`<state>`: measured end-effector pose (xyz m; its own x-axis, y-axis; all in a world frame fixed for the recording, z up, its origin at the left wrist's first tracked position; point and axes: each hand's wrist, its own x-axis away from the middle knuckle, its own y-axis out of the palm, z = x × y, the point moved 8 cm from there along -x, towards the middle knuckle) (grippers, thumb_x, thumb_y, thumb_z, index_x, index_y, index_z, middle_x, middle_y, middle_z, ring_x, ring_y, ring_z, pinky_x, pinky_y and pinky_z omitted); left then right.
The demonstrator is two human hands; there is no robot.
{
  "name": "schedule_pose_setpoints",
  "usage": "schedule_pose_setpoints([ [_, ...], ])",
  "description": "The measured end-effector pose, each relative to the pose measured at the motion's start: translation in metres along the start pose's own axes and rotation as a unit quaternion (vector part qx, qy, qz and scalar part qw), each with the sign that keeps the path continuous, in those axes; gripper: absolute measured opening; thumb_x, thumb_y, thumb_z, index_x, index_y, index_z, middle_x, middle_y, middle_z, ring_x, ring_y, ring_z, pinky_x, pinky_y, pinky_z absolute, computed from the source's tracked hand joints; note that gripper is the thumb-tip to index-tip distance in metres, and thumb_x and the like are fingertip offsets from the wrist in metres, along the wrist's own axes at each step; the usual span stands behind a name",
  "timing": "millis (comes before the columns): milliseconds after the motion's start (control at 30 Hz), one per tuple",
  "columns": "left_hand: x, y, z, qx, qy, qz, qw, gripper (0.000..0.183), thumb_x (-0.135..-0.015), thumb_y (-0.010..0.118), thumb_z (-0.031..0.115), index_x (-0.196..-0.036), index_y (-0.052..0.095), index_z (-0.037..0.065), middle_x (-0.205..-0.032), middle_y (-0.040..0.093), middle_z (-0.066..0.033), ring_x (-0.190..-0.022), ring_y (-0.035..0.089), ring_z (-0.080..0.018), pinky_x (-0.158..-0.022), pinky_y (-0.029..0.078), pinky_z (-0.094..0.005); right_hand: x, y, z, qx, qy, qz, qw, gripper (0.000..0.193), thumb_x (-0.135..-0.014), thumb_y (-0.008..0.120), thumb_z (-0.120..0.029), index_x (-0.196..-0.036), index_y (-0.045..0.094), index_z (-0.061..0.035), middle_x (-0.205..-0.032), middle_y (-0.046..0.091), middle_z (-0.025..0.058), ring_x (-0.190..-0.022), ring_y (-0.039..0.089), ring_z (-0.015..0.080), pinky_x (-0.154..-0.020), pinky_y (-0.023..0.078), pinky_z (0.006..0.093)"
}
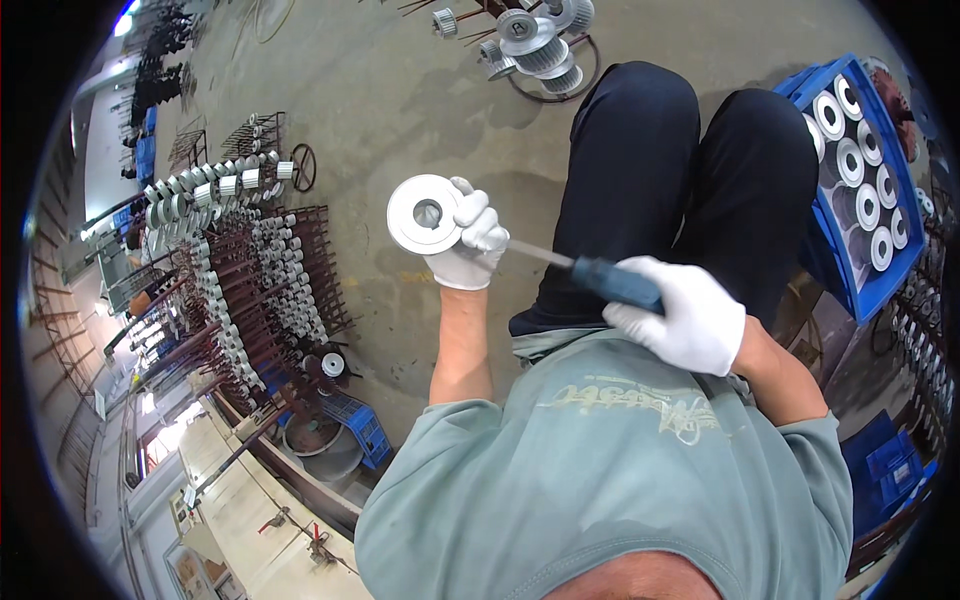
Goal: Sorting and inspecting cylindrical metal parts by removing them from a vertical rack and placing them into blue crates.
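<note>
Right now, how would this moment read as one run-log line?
Left hand: holds metal ring | right hand: grips blue-handled tool, shaft pointing toward left hand | blue crate, right side: similar rings inside

tool shaft (540,253) blurred | white ring (401,213) partly behind left hand (474,240) | top pulleys (538,52) cropped

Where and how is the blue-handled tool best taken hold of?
Probably by the thick blue handle, coming from the person's right: it points that way, with the gloved right hand around it, while the thin shaft points toward the left hand.
</note>
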<state>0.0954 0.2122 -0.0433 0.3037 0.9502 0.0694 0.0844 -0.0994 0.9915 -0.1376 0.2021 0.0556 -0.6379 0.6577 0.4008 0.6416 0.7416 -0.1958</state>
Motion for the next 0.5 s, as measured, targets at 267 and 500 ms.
schedule_pose_setpoints([
  [267, -0.014, 0.016, -0.010, -0.001, -0.019, -0.031, 0.999, 0.050, -0.089, 0.059, 0.032, -0.133, 0.051, 0.008, -0.084, 0.048, -0.0036, -0.061, 0.046, -0.0151, -0.058, 0.039, -0.0324, 0.010, 0.004, 0.043, 0.091, 0.068, -0.050, 0.992, 0.036, -0.087, 0.067, -0.016, -0.116, 0.058, 0.0024, -0.092, 0.067, 0.0153, -0.076, 0.064, 0.0253, -0.073, 0.051, 0.0305],
  [500, -0.037, 0.044, -0.055, -0.026, -0.074, -0.044, 0.996, 0.044, -0.090, 0.059, 0.027, -0.127, 0.053, 0.004, -0.083, 0.052, -0.0050, -0.056, 0.047, -0.0131, -0.052, 0.041, -0.0289, 0.007, -0.031, 0.009, 0.122, -0.109, 0.226, 0.960, 0.042, -0.091, 0.064, -0.013, -0.127, 0.052, 0.0056, -0.118, 0.060, 0.0198, -0.101, 0.062, 0.0280, -0.086, 0.050, 0.0317],
])
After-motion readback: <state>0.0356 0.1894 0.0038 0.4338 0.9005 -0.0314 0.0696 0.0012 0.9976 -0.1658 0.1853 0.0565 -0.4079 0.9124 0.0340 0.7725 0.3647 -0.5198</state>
